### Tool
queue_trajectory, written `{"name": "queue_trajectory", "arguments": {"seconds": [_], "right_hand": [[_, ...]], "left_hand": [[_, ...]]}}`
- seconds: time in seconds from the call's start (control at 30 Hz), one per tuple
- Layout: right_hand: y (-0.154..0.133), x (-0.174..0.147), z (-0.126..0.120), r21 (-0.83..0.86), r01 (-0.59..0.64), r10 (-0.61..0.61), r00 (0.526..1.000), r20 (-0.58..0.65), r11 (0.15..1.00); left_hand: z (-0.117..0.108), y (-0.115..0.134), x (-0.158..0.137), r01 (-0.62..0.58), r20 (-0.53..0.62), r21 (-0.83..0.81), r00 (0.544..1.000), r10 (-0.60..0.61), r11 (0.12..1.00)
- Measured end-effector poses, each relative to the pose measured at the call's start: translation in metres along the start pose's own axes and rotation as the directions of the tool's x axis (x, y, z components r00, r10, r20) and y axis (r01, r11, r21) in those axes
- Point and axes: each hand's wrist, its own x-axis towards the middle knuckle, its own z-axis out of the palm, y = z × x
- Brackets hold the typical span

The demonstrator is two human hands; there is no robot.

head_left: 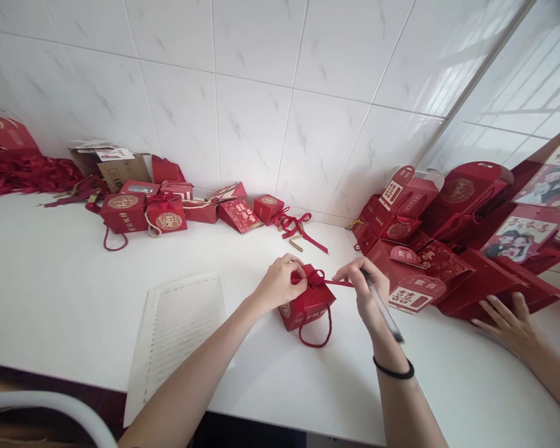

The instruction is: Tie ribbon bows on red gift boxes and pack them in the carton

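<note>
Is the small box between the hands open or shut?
Shut, it seems: the small box shows a closed top beneath a ribbon bow.

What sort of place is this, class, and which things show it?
Probably a packing or craft workspace: many red gift boxes, a heap of what looks like red ribbon, and a white table against a tiled wall.

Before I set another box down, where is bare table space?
Bare tabletop lies left of the written sheet, and between that sheet and the boxes along the wall. Your left hand and the ribboned box occupy the middle; stacked boxes and another person's hand crowd the right.
</note>
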Motion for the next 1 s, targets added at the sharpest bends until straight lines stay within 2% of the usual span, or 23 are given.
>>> {"name": "queue_trajectory", "arguments": {"seconds": [0.07,0.13,0.2,0.3,0.4,0.47,0.63,0.73,0.77,0.8,0.9,0.93,1.0], "right_hand": [[0.010,0.008,-0.008,-0.178,-0.121,0.106,0.990,-0.092,0.977],[0.021,0.013,-0.012,-0.275,-0.211,0.216,0.976,-0.011,0.938],[0.030,0.015,-0.012,-0.279,-0.233,0.277,0.952,0.131,0.932],[0.035,0.014,-0.012,-0.219,-0.215,0.273,0.920,0.280,0.952],[0.031,0.012,-0.014,-0.156,-0.207,0.250,0.904,0.347,0.966],[0.026,0.011,-0.016,-0.137,-0.212,0.251,0.877,0.410,0.968],[0.016,0.008,-0.018,-0.159,-0.175,0.231,0.842,0.487,0.972],[0.014,0.008,-0.020,-0.151,-0.177,0.231,0.804,0.548,0.973],[0.014,0.009,-0.022,-0.151,-0.178,0.232,0.810,0.539,0.972],[0.016,0.011,-0.023,-0.152,-0.178,0.231,0.840,0.491,0.972],[0.022,0.015,-0.025,-0.167,-0.141,0.172,0.966,0.194,0.976],[0.024,0.016,-0.024,-0.170,-0.116,0.136,0.984,0.115,0.979],[0.027,0.018,-0.021,-0.167,-0.063,0.076,0.994,0.072,0.984]], "left_hand": [[-0.001,0.001,-0.001,0.002,0.002,-0.001,1.000,-0.002,1.000],[-0.001,0.001,-0.001,0.006,0.003,0.004,1.000,-0.006,1.000],[-0.001,0.002,-0.001,0.003,0.001,0.006,1.000,-0.003,1.000],[0.000,0.002,-0.001,0.004,-0.005,0.001,1.000,-0.004,1.000],[0.000,0.002,-0.001,0.014,-0.006,-0.009,1.000,-0.014,1.000],[0.001,0.002,-0.001,0.024,-0.009,-0.016,1.000,-0.024,1.000],[0.001,0.002,-0.001,0.044,-0.009,-0.019,0.999,-0.044,0.999],[0.001,0.001,-0.001,0.046,-0.006,-0.024,0.999,-0.046,0.999],[0.001,0.001,-0.001,0.044,-0.005,-0.027,0.999,-0.044,0.999],[0.001,0.001,-0.001,0.039,-0.001,-0.031,0.999,-0.039,0.999],[0.001,0.000,-0.001,0.017,0.023,-0.045,1.000,-0.016,0.999],[0.001,0.000,-0.001,0.010,0.030,-0.049,1.000,-0.008,0.999],[0.001,0.001,-0.001,0.000,0.036,-0.055,0.999,0.002,0.998]]}}
